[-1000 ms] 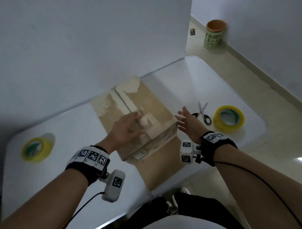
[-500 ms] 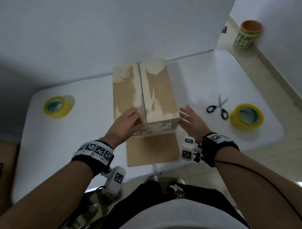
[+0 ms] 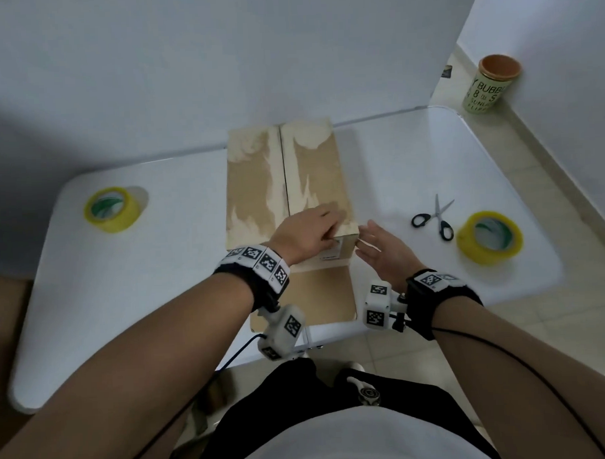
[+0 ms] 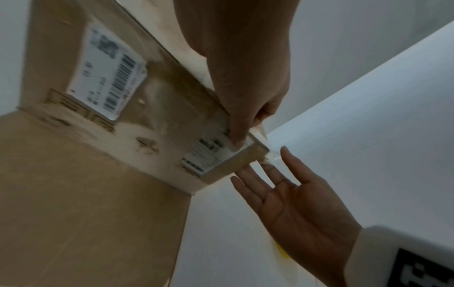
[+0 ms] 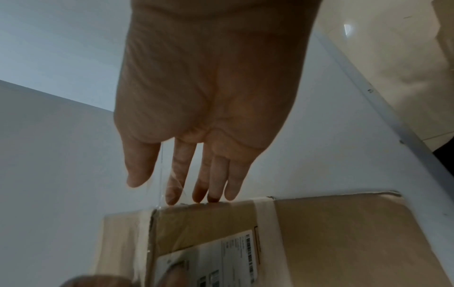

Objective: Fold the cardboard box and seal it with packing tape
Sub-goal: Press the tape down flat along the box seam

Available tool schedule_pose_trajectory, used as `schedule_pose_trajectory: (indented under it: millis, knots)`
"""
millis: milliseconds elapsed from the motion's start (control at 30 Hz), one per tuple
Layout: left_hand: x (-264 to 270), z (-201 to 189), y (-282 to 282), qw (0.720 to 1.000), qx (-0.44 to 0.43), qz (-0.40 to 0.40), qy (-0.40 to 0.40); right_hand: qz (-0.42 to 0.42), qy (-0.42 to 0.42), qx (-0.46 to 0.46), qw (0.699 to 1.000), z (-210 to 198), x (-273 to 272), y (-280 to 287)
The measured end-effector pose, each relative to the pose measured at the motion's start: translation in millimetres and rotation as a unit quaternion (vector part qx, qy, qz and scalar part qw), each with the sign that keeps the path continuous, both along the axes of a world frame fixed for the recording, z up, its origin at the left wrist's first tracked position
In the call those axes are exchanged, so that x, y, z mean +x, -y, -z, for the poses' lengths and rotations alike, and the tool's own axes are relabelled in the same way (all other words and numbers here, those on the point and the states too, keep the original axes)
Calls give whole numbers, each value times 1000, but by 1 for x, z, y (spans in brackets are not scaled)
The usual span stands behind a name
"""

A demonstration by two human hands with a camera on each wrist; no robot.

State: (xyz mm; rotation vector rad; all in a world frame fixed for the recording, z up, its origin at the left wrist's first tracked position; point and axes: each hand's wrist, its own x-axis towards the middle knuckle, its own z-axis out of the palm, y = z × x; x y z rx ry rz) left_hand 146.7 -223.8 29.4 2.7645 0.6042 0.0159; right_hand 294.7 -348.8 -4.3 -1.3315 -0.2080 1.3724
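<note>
A brown cardboard box point(image 3: 285, 182) stands on the white table point(image 3: 142, 286), its two top flaps meeting along a middle seam. One near flap point(image 3: 317, 297) lies flat toward me. My left hand point(image 3: 308, 231) rests on the box's near right top corner, fingers flat on top and thumb point(image 4: 238, 139) pressing the labelled near face point(image 4: 159, 97). My right hand point(image 3: 373, 247) is open beside that corner, its straight fingertips point(image 5: 196, 196) touching the box's side edge point(image 5: 319, 233). A loose bit of clear tape point(image 4: 271, 157) sticks out at the corner.
One yellow tape roll point(image 3: 112, 210) sits at the table's left, another point(image 3: 489, 238) at the right beside black-handled scissors point(image 3: 434, 218). A green can point(image 3: 491, 85) stands on the floor at the far right. A wall runs right behind the box.
The box has been turned square to me. My left hand slid from the seam to the near right corner. My right hand stayed open beside the box.
</note>
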Motion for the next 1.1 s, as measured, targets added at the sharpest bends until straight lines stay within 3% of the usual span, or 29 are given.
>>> schedule_pose_trajectory:
  millis: [200, 667, 1100]
  knots:
    - [37, -2, -7, 999, -38, 28, -23, 5, -46, 4, 999, -5, 6, 6]
    - [49, -1, -19, 994, -58, 66, -59, 60, -59, 27, 996, 8, 16, 8]
    - [50, -2, -18, 993, -52, 84, -72, 73, 68, 23, 995, 11, 17, 3]
